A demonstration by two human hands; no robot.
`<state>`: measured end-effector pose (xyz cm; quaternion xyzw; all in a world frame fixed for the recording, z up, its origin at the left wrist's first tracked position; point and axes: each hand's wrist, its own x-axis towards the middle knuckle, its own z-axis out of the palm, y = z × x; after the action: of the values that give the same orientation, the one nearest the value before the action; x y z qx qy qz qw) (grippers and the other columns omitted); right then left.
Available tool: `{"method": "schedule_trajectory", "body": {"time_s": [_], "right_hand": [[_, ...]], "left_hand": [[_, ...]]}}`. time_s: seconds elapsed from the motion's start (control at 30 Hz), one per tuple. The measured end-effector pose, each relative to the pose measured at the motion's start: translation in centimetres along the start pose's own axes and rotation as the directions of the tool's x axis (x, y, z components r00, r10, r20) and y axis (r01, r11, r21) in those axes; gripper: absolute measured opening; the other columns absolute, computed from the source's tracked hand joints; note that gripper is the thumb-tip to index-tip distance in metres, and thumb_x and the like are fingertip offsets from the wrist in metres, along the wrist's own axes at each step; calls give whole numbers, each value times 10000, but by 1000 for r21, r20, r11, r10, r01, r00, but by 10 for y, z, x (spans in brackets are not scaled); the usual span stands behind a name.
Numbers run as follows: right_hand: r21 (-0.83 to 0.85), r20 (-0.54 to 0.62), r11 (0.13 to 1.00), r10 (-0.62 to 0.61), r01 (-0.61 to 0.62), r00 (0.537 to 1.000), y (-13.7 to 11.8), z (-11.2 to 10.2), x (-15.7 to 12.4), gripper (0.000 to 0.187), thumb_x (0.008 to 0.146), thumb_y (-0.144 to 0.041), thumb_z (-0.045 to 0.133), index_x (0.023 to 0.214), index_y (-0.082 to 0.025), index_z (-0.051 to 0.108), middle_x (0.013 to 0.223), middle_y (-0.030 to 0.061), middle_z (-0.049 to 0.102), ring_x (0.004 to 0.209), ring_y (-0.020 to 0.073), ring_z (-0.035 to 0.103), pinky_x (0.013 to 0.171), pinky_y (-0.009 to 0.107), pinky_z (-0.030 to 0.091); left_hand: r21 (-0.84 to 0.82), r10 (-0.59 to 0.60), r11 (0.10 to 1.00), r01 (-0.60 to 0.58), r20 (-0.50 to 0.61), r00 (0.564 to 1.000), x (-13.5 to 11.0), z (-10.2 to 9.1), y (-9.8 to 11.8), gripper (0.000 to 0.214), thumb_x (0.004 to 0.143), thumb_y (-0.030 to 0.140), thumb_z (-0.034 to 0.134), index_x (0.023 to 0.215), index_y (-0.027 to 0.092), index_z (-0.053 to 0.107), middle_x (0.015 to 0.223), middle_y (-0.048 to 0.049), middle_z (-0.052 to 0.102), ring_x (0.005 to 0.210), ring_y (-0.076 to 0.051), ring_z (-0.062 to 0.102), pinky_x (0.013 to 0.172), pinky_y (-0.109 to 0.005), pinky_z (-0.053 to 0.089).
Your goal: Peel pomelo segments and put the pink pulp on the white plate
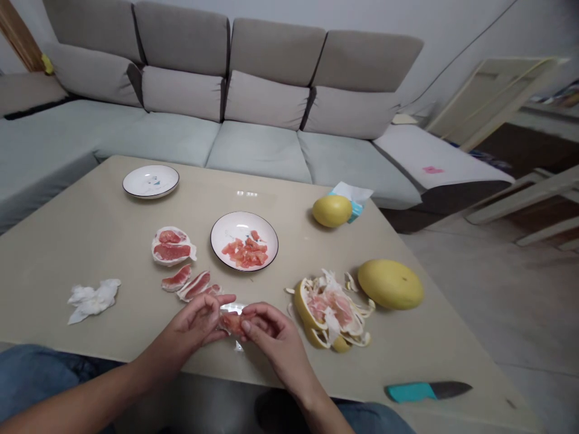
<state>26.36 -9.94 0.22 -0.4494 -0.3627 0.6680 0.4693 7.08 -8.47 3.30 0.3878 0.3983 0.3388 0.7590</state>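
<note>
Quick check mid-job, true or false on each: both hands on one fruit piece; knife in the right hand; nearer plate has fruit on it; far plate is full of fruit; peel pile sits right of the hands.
1. The left hand and right hand hold one fruit piece. True.
2. The knife is in the right hand. False: it lies on the table, off to the right of both hands.
3. The nearer plate holds pink fruit chunks. True.
4. The far plate is full of fruit. False: no fruit is on it.
5. The peel pile lies right of the hands. True.
</note>
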Motion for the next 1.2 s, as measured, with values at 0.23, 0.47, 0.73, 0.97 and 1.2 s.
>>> {"method": "schedule_trajectory", "body": {"time_s": [0.23,0.47,0.73,0.97,1.2], "right_hand": [[8,-96,1000,7,-6,995,-9,-9,2,283,674,-364,830,838,-172,703,716,-7,688,612,96,619,635,213,502],[19,-122,1000,8,-6,993,-11,-14,4,290,670,-363,834,836,-165,700,698,-2,689,599,91,616,622,203,489],[46,19,994,101,-102,995,7,-4,6,269,682,-357,820,833,-168,700,693,11,699,591,102,605,614,221,479],[-236,-33,969,-80,70,996,11,5,3,169,723,-328,763,789,-180,714,739,19,646,647,123,589,586,216,456],[-135,-37,991,-21,16,999,9,2,4,215,706,-350,779,788,-175,687,677,1,629,593,113,582,581,223,456]], "left_hand": [[55,-18,998,15,52,998,2,-5,-1,216,882,361,595,776,180,543,1464,-98,432,1194,-263,563,1010,-429,455],[579,3,815,-18,27,1000,14,-28,-30,470,767,205,660,1219,235,532,1235,-96,570,875,-186,606,750,-311,515],[491,-40,871,3,65,997,10,-23,-30,489,713,288,748,1147,237,527,1153,-68,597,886,-191,623,681,-265,503],[293,-13,956,5,26,1000,15,-25,-36,269,763,270,720,997,176,628,891,-41,667,816,-178,619,721,-293,495],[51,-147,988,144,54,988,15,-22,-26,309,728,281,773,971,168,621,871,-35,678,776,-149,617,712,-289,517]]}}
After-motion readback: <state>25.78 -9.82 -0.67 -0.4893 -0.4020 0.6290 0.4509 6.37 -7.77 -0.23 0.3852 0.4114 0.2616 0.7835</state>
